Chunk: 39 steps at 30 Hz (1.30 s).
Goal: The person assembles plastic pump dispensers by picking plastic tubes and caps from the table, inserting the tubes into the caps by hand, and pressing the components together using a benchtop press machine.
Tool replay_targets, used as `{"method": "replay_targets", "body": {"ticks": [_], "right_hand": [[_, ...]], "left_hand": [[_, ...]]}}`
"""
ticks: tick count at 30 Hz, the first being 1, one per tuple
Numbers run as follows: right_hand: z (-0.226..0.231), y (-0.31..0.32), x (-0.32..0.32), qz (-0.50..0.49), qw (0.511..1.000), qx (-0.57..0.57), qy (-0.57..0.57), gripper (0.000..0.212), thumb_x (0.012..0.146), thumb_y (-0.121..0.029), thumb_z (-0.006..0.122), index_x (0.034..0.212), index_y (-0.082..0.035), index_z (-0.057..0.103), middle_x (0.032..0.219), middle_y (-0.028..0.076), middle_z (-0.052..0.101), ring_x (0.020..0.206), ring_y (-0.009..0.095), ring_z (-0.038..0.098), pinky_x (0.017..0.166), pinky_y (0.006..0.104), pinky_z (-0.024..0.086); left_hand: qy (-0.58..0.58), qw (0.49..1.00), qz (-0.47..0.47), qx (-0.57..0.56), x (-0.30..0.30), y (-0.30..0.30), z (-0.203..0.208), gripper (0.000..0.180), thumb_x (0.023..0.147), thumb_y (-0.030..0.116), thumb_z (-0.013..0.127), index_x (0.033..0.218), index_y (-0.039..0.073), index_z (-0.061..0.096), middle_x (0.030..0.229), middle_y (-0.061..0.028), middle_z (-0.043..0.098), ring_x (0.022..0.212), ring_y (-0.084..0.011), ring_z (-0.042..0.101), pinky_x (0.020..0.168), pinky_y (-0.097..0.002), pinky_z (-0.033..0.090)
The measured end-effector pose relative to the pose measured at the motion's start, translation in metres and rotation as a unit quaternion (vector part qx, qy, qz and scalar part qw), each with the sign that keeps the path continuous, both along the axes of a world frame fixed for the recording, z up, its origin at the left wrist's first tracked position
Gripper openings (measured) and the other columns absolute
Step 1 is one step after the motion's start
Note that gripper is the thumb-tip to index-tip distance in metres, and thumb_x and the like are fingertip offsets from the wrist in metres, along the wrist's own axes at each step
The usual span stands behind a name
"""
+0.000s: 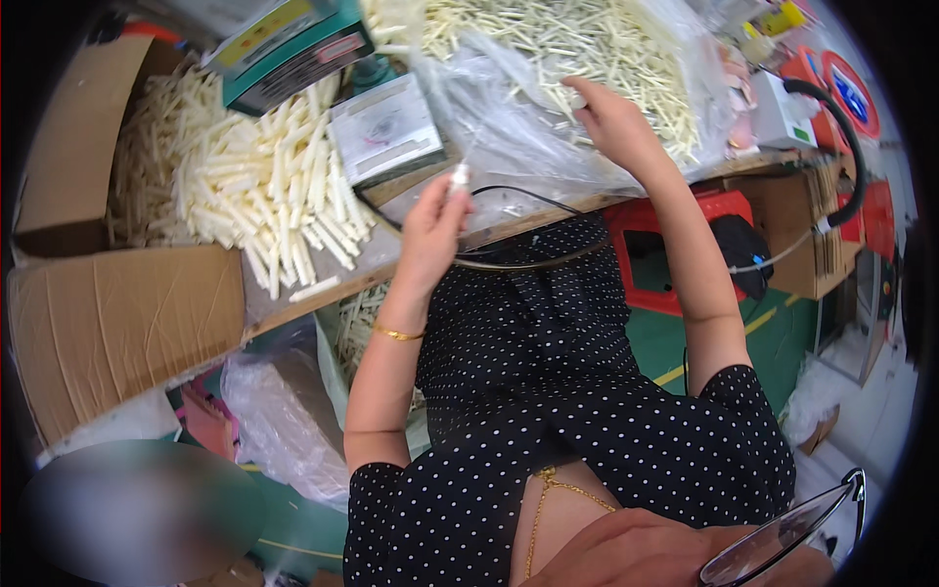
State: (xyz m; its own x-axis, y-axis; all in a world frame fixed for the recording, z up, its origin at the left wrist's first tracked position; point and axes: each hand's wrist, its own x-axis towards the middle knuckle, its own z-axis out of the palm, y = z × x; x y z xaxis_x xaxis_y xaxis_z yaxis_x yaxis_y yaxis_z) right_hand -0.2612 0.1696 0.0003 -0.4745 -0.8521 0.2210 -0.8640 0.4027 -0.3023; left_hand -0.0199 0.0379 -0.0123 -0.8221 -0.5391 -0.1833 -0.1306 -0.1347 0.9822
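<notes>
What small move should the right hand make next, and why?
Probably close the right hand on one pale stick from the heap in the clear bag and bring it toward the left hand, which holds a small white piece upright, apart from the heap.

We see matt, cream plastic sticks (269,181) heaped on the worn wooden bench (323,293), and more of them lie above it in a glossy, crinkled clear plastic bag (509,137). Left of the bench sit rough brown cardboard boxes (117,323). The left hand (430,230) pinches a small smooth white plastic piece (458,178); a shiny gold metal bangle (396,334) circles its wrist. The right hand (611,117) rests on the bag. A black rubbery cable (518,196) crosses the bench edge.
</notes>
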Motion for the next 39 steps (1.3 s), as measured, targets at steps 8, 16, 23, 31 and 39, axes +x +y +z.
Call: {"method": "replay_targets", "body": {"ticks": [8, 16, 23, 31, 39], "right_hand": [[0.031, -0.043, 0.068, 0.065, 0.786, -0.248, -0.562, 0.024, 0.087, -0.011, 0.056, 0.109, 0.0, 0.058, 0.077, 0.004, 0.061, 0.067, 0.008, 0.057, 0.064, 0.0206, 0.048], [0.018, -0.05, 0.066, 0.013, 0.744, -0.238, -0.624, 0.026, 0.087, -0.012, 0.056, 0.11, 0.001, 0.057, 0.082, 0.004, 0.06, 0.069, 0.009, 0.057, 0.065, 0.0206, 0.048], [0.024, -0.046, 0.091, 0.088, 0.76, -0.234, -0.6, 0.026, 0.086, -0.009, 0.057, 0.111, 0.0, 0.058, 0.079, 0.002, 0.06, 0.068, 0.005, 0.054, 0.062, 0.0188, 0.049], [0.044, -0.055, 0.086, 0.126, 0.853, -0.263, -0.433, 0.041, 0.079, -0.01, 0.065, 0.118, -0.008, 0.054, 0.091, 0.006, 0.059, 0.073, 0.01, 0.056, 0.064, 0.0233, 0.049], [-0.013, -0.035, 0.002, 0.009, 0.952, -0.24, -0.19, 0.032, 0.078, -0.011, 0.066, 0.109, -0.008, 0.058, 0.092, 0.009, 0.058, 0.071, 0.018, 0.057, 0.065, 0.027, 0.048]], "left_hand": [[0.03, 0.998, -0.038, 0.039, -0.009, 0.003, 0.002, 0.028, 0.092, 0.017, 0.049, 0.117, 0.003, 0.052, 0.077, 0.0038, 0.051, 0.063, -0.0023, 0.039, 0.056, -0.015, 0.033], [0.038, 0.997, -0.054, 0.046, -0.004, -0.001, 0.004, 0.029, 0.092, 0.017, 0.049, 0.117, 0.003, 0.052, 0.076, 0.0034, 0.051, 0.063, -0.0023, 0.038, 0.055, -0.015, 0.032], [0.059, 0.996, -0.042, 0.051, -0.009, -0.002, -0.005, 0.027, 0.091, 0.016, 0.05, 0.114, 0.003, 0.054, 0.074, 0.0023, 0.053, 0.061, -0.0035, 0.042, 0.055, -0.0168, 0.035], [0.076, 0.973, 0.039, -0.215, -0.027, -0.033, 0.006, 0.011, 0.09, 0.007, 0.048, 0.099, 0.001, 0.05, 0.09, -0.0054, 0.06, 0.083, -0.0097, 0.056, 0.076, -0.023, 0.045], [0.139, 0.951, 0.165, -0.22, -0.057, -0.101, -0.018, 0.008, 0.091, 0.01, 0.049, 0.095, 0.003, 0.05, 0.094, -0.0072, 0.061, 0.091, -0.0127, 0.056, 0.082, -0.0253, 0.042]]}}
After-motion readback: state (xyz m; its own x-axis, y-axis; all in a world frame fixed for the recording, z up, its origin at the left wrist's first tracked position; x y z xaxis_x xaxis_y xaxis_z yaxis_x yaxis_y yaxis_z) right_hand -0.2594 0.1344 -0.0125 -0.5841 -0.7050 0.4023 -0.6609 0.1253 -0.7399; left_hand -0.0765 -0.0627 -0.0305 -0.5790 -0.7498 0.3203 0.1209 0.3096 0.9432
